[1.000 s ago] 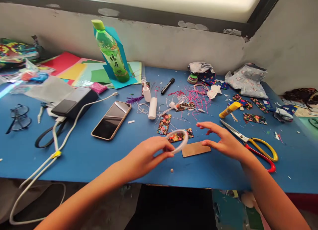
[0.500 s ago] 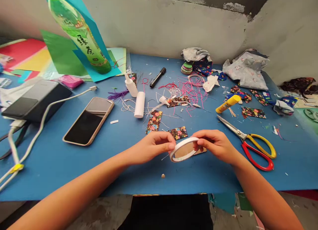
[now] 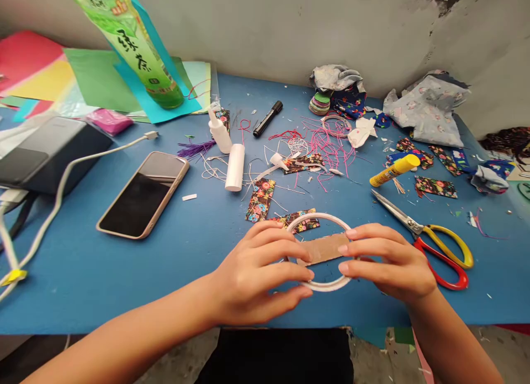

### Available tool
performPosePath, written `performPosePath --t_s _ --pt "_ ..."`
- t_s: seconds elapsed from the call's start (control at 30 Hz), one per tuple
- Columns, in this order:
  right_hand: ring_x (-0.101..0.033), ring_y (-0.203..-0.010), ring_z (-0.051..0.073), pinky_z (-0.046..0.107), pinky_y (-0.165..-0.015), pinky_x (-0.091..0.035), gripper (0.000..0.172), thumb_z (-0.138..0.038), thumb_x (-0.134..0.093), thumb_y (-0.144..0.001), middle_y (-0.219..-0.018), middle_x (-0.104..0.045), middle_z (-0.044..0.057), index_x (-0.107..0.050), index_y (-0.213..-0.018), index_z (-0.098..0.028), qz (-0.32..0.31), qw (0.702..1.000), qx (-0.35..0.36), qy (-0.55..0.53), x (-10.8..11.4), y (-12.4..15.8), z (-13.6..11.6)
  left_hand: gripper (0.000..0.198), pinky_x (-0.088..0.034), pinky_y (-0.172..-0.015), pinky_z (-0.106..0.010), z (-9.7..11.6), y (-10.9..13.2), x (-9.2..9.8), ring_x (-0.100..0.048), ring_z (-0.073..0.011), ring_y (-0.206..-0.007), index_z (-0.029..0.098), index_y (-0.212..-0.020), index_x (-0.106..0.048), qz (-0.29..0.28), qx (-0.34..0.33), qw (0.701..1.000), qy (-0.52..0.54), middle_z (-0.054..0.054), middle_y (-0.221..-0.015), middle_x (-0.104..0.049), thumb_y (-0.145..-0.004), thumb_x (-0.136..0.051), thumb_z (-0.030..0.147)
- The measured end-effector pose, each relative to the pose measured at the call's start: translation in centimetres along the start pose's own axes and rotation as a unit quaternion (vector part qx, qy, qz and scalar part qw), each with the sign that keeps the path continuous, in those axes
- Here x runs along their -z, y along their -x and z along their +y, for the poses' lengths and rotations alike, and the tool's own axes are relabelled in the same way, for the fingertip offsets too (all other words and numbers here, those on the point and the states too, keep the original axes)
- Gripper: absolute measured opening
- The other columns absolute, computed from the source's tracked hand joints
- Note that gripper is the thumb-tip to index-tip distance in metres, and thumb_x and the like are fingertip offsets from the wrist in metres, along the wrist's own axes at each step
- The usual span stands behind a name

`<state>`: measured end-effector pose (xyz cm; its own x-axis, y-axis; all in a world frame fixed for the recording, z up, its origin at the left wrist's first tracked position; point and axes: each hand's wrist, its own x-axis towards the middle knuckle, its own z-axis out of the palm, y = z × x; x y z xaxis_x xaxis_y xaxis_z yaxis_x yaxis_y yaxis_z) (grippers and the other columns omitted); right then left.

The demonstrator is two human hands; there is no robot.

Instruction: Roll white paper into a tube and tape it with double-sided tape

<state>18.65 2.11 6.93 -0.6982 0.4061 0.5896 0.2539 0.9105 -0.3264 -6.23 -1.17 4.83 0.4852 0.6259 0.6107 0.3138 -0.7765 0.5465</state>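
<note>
A thin white ring, which looks like a narrow roll of tape (image 3: 329, 287), is between my hands near the front of the table. Fingers of my left hand (image 3: 265, 271) reach over its left side, tips inside the hoop. On the opposite side, my right hand (image 3: 393, 257) has its fingertips over the rim, its thumb hidden. Through the hoop shows a strip of brown cardboard (image 3: 325, 248). Whether the ring rests on it or hovers just above, I cannot tell. Just behind lies a dark floral fabric piece (image 3: 304, 219), with another floral piece (image 3: 260, 200) farther left.
To the right lie scissors (image 3: 422, 229) and a yellow glue stick (image 3: 393, 170). A phone (image 3: 143, 195) and power bank (image 3: 53, 152) are at left. Behind are a white glue bottle (image 3: 220, 134), a white cylinder (image 3: 235, 167), a black marker (image 3: 268, 119), tangled pink thread (image 3: 321, 146) and a green bottle (image 3: 153, 69).
The ring, tilted up between both hands' fingertips before, is now turned flatter above the cardboard. Both hands have moved from pinching it to reaching over its sides. The camera view has shifted slightly.
</note>
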Motion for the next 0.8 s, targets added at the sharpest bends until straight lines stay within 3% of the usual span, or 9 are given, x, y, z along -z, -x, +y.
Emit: performPosePath --t_s 0.3,0.47,0.63,0.8 --pt "-0.062 -0.098 0.014 0.025 -0.083 -0.057 0.019 -0.013 -0.058 -0.089 -0.083 -0.069 -0.001 -0.070 -0.089 -0.027 0.012 0.995 0.012 0.103 -0.14 0.33 -0.66 0.009 -0.035 -0.106 -0.036 0.09 0.16 -0.15 -0.062 -0.0140 -0.092 0.021 -0.088 -0.066 0.008 -0.003 1.000 -0.010 0.001 -0.091 -0.073 -0.080 -0.064 0.017" --pt "-0.061 -0.096 0.012 0.024 -0.082 -0.057 0.020 -0.012 -0.058 -0.089 -0.084 -0.068 -0.001 -0.071 -0.087 -0.028 0.021 0.990 0.018 0.136 -0.20 0.21 -0.80 0.012 -0.032 -0.108 -0.038 -0.06 0.22 -0.35 -0.063 -0.0137 -0.089 0.020 -0.091 -0.065 -0.020 -0.018 0.998 -0.055 0.003 -0.091 -0.074 -0.081 -0.062 0.015" --pt "-0.062 -0.095 0.012 0.022 -0.081 -0.056 0.019 -0.010 -0.060 -0.086 -0.081 -0.069 -0.001 -0.071 -0.088 -0.026 0.031 0.990 0.026 0.138 -0.16 -0.02 -0.57 0.014 -0.029 -0.110 -0.036 -0.28 0.24 -0.36 -0.064 -0.0130 -0.090 0.020 -0.095 -0.066 -0.017 -0.041 0.996 -0.082 0.003 -0.092 -0.074 -0.082 -0.063 0.014" --pt "-0.064 -0.078 0.015 0.028 -0.068 -0.056 0.013 -0.018 -0.055 -0.091 -0.074 -0.070 0.004 -0.068 -0.090 -0.017 0.043 0.996 0.002 0.081 -0.25 -0.27 -0.12 0.013 -0.032 -0.108 -0.034 -0.34 0.17 -0.20 -0.065 -0.0122 -0.089 0.019 -0.097 -0.066 0.008 -0.031 0.997 -0.071 0.001 -0.090 -0.075 -0.084 -0.065 0.019"
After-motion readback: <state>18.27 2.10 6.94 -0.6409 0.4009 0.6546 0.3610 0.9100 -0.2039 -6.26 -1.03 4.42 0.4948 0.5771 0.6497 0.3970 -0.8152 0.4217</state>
